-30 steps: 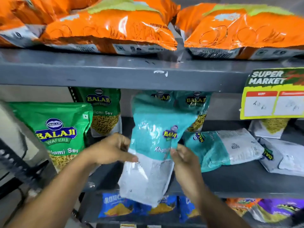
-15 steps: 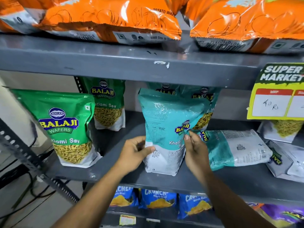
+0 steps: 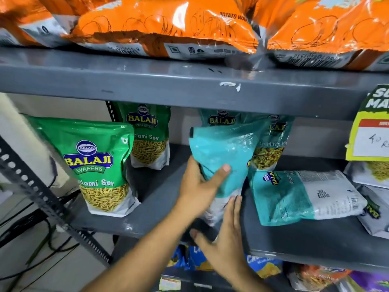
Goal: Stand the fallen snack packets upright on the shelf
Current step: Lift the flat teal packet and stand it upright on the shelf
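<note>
A teal snack packet [image 3: 223, 152] stands upright on the grey middle shelf [image 3: 160, 216], its plain back turned toward me. My left hand [image 3: 200, 186] grips its left side with the thumb across the front. My right hand [image 3: 225, 234] is open, fingers flat against the packet's lower front edge. Right of it another teal packet [image 3: 301, 194] lies fallen on its side. More grey-white packets [image 3: 376, 211] lie flat at the far right. Two teal packets [image 3: 271, 140] stand upright behind.
Two green Balaji packets [image 3: 94, 163] stand upright on the left of the shelf. Orange wafer bags [image 3: 168, 24] fill the shelf above. A yellow price tag [image 3: 370, 142] hangs at right. A slotted metal upright [image 3: 42, 197] crosses the left. Blue packets [image 3: 263, 266] sit on the shelf below.
The teal packet went from held in front of the shelf to standing on it, then further back. My left hand slid up its side and my right hand dropped to its base.
</note>
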`<state>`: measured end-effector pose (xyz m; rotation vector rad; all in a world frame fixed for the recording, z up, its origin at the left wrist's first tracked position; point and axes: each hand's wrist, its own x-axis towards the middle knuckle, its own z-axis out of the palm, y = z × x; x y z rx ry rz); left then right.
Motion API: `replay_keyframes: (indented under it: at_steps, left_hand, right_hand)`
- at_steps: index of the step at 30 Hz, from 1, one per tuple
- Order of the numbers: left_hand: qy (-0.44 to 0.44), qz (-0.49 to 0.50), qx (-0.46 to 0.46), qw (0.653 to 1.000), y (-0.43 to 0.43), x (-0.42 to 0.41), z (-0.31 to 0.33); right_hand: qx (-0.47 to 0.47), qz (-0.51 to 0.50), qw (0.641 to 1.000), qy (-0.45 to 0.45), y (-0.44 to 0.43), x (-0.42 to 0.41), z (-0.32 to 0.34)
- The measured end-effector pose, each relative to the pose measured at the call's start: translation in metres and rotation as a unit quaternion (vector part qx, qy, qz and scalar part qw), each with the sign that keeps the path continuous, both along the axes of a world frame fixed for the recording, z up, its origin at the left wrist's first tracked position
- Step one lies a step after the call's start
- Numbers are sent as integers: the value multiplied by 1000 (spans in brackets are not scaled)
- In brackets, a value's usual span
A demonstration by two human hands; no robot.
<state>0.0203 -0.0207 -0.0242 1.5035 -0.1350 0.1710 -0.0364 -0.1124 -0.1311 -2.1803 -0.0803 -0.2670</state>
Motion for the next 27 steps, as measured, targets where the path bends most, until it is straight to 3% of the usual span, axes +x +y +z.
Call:
replay_keyframes:
  at_steps: [3, 5, 7, 10, 13, 15, 18, 23, 25, 27]
  left_hand:
    - [-26, 62, 149, 987, -5, -41, -14]
    - [-91, 49, 177, 979, 3, -52, -25]
    - [-98, 24, 82, 991, 20, -44, -37]
    - [-7, 14, -41, 999, 56, -3, -56]
    - [68, -111, -28, 991, 78, 29, -73]
    - [54, -190, 3, 980, 75, 36, -84]
    - [51, -142, 79, 985, 64, 32, -103]
    - [60, -116, 84, 988, 65, 27, -106]
    - [65, -30, 90, 993, 59, 17, -104]
    - [86, 92, 41, 991, 48, -7, -102]
  right_hand:
    - [67, -14, 997, 31, -14, 21, 9]
    - [143, -15, 989, 47, -23, 34, 11]
    - [163, 21, 986, 36, -37, 50, 9]
    - [140, 74, 984, 81, -64, 73, 6]
    - [149, 117, 975, 116, -78, 83, 0]
    - [173, 124, 971, 106, -80, 84, -9]
    - [202, 136, 966, 90, -75, 81, -20]
    - [192, 129, 970, 78, -65, 72, -4]
    - [164, 102, 980, 54, -72, 70, 17]
    - [56, 10, 998, 6, -96, 79, 46]
